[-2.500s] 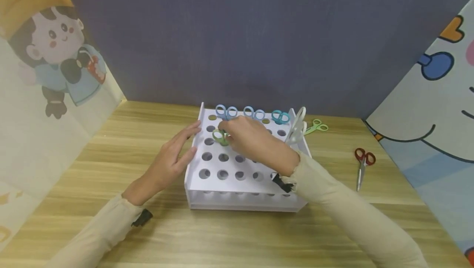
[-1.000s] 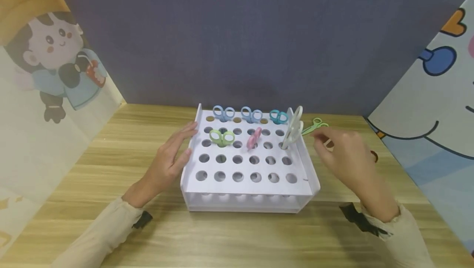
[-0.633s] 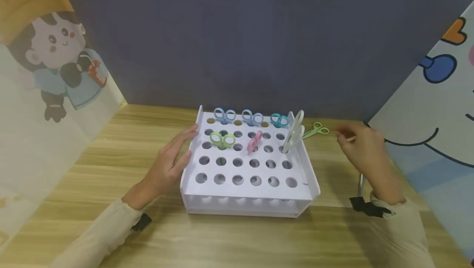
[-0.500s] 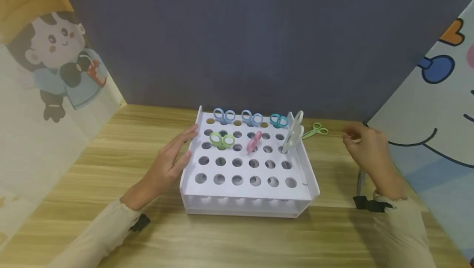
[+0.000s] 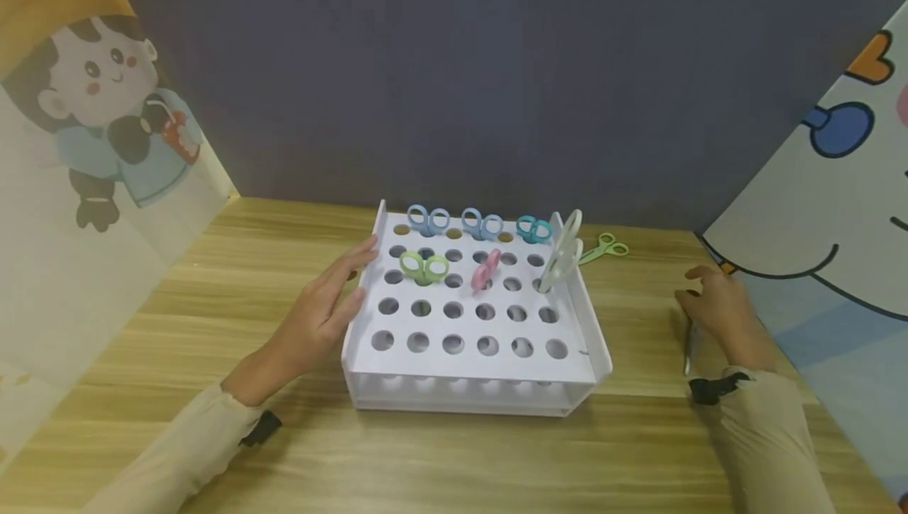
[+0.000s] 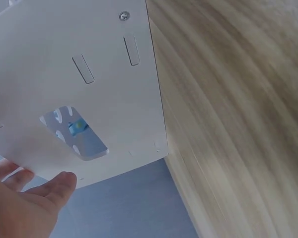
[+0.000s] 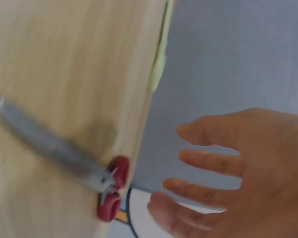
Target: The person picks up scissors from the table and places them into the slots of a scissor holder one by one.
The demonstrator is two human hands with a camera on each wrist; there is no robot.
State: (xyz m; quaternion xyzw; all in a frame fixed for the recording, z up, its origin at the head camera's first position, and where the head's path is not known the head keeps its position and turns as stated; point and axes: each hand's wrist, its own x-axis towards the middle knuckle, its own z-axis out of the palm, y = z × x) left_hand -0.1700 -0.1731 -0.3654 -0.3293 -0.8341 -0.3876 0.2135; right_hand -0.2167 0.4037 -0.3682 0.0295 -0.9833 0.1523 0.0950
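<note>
My left hand (image 5: 308, 317) rests its extended fingertips against the left side panel of a white rack (image 5: 468, 363) with rows of round holes; the left wrist view shows the panel (image 6: 104, 99) beside the fingers. Over the table at right, my right hand (image 5: 727, 313) hovers with spread fingers and holds nothing. Below it lies a pair of scissors (image 7: 54, 146) with red handles and a metal blade; the hand hides their handles in the head view. In the rack stand two light blue scissors (image 5: 429, 221), teal scissors (image 5: 534, 229), green scissors (image 5: 424, 268), pink scissors (image 5: 486, 270) and white scissors (image 5: 563, 255).
Another pair of light green scissors (image 5: 606, 248) lies on the wooden table (image 5: 454, 467) behind the rack's right side. A dark grey wall (image 5: 454, 88) closes off the back, and panels with cartoon prints flank both sides.
My right hand has let go of the green scissors in the rack and moved right, past the light green pair, to above the red-handled scissors. The left hand has stayed at the rack.
</note>
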